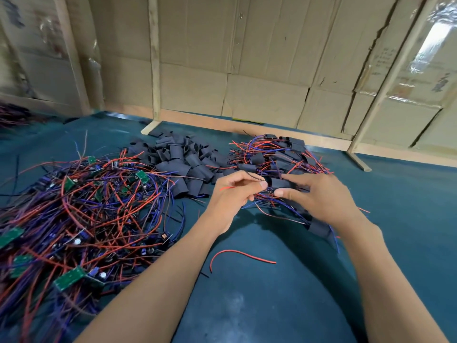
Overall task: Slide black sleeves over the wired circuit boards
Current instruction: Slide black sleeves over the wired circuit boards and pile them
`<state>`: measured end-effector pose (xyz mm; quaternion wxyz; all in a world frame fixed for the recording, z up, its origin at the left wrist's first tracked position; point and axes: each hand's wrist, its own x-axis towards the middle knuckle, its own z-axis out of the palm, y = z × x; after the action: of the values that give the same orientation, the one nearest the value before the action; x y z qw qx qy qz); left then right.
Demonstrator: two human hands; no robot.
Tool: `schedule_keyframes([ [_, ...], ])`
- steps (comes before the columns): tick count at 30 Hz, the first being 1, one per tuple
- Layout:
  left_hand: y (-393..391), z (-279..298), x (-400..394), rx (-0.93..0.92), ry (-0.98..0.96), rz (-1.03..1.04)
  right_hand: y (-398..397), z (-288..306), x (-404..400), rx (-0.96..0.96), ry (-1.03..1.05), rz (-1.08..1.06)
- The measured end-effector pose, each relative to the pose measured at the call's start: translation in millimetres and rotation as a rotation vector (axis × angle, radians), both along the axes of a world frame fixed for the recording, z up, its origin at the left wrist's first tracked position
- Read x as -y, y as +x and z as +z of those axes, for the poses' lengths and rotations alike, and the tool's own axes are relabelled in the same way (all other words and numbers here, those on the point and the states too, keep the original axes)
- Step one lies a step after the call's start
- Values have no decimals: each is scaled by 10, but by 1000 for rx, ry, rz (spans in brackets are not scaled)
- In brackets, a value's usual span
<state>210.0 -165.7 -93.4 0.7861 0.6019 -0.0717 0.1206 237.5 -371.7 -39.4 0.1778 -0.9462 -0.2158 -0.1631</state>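
Head view, looking down over both forearms: nearest on the dark teal counter (247, 305) lies a single loose red wire (243, 254), curved, clear of both hands. Just past it the two hands meet over the near edge of the right-hand heap. The left hand (232, 194) has its fingers (263, 184) pinched closed on thin wire ends, a black strand and a red tip showing above and beside the knuckles. The right hand (319, 196) cups a short black flattened sleeve (280, 183) between thumb and forefinger, lightly closed round it rather than clenched.

The sleeve sits directly between the hands, touching the left fingertips, its long axis running left to right, open mouth toward the left hand. Whether a board is already inside I cannot tell. By my reckoning the coming move is a draw along that axis: wires pulled leftward, sleeve pushed the other way. The right hand is the nearer to the sleeve's body.

Further left sprawls the tangle of green circuit boards with red and purple wires (81, 214). Beyond the hands sit the pile of empty black sleeves (183, 157) and the heap of sleeved boards (279, 154), with cardboard panelling (247, 58) behind.
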Motion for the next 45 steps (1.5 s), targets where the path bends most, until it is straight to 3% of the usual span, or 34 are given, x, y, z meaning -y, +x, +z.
schedule_keyframes([
  [5,-47,12,-5,-32,-53,83,-74,-161,-179,-90,178,83],
  [10,-56,20,11,-36,-31,63,-61,-233,-84,-83,122,185],
  [18,-50,51,67,-153,151,111,63,-306,39,91,-7,-93],
  [20,-54,105,74,-213,326,138,111,-335,88,53,-50,-190],
  [22,-104,184,69,-263,635,124,124,-357,100,27,-61,-249],
  [28,-368,948,-492,-265,1222,322,43,-311,-100,216,89,-287],
  [31,-545,1188,-918,-507,1688,432,-130,-283,-369,441,222,-133],
  [33,-639,1227,-1110,-724,1894,408,-244,-282,-626,571,241,40],
  [35,-654,1171,-1223,-825,1951,269,-328,-272,-976,494,250,255],
  [37,-640,1102,-1293,-779,1972,199,-366,-256,-1359,252,276,361],
  [41,-674,986,-1387,-531,1886,351,-227,-272,-1851,-225,188,201],
  [45,-736,1106,-1382,-415,1735,490,-125,-262,-1991,-375,144,17],
])
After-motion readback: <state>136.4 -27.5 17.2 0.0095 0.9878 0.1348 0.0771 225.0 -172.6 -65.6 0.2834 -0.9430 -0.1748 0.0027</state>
